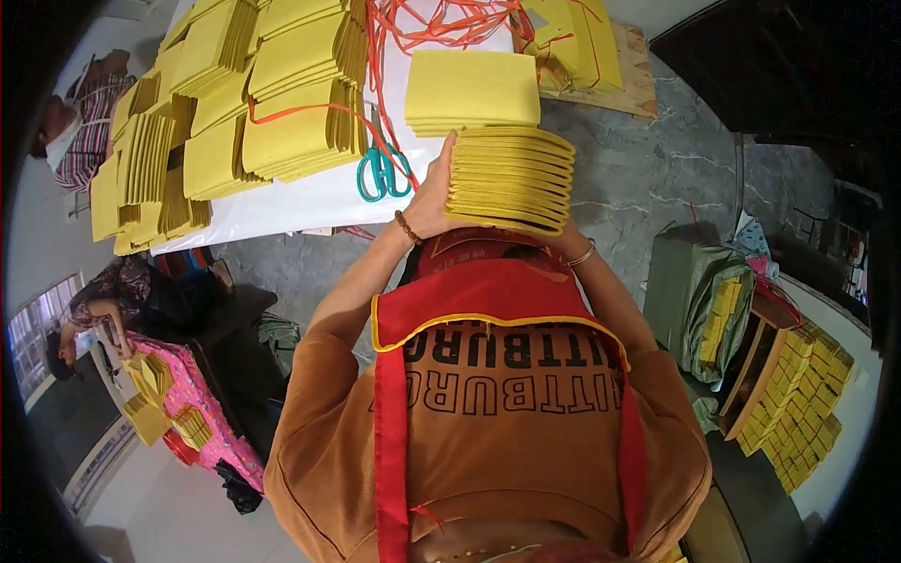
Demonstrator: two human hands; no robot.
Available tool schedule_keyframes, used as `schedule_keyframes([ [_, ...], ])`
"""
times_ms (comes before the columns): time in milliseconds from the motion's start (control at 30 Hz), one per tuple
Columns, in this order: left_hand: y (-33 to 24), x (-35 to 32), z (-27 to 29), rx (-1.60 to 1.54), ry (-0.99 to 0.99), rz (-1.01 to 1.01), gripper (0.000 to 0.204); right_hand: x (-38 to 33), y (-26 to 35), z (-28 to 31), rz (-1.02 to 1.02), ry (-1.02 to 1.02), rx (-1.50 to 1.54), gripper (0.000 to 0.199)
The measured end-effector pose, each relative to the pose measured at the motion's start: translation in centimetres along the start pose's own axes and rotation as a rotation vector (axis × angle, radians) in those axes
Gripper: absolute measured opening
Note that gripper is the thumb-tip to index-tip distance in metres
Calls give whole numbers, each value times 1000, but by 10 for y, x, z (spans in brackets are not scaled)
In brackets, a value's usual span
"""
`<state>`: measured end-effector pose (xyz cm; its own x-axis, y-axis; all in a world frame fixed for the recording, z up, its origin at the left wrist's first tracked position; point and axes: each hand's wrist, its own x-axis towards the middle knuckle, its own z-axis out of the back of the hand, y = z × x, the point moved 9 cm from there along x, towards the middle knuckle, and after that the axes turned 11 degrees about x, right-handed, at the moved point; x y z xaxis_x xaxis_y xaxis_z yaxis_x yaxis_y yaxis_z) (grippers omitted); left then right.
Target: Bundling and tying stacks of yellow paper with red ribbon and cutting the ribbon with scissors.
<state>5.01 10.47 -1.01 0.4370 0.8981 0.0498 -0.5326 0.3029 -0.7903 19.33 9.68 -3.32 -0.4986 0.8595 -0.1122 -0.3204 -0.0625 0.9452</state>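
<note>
A stack of folded yellow sheets [511,178] is being held at the near edge of the white-covered surface [282,206]. Its left side is being grasped in the grip of the left hand [434,199], its lower right by the right hand [570,242], whose fingers are being hidden. Even pressure is probably being needed to keep the folds aligned. Leftward movement is being limited by teal-handled scissors [384,173]; more room is being offered above the grey floor [612,183].

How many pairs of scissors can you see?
1: a teal-handled pair on the white-covered table, beside the yellow stacks, left of the left hand. Others may be hidden under the stacks.
</note>
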Motion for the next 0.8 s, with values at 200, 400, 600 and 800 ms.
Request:
schedule_keyframes([
  [200,-11,0,4,-36,7,4,91,-1,-17,-6,10,18,59,86],
  [400,0,-3,-3,-124,19,78,92,-6,10,-12,294,43,-329,96],
  [600,-6,-5,-9,-36,-71,-29,60,-10,-22,-2,13,-32,255,80],
  [800,-8,2,-8,171,-108,-102,50,-7,-11,4,182,-4,-53,73],
])
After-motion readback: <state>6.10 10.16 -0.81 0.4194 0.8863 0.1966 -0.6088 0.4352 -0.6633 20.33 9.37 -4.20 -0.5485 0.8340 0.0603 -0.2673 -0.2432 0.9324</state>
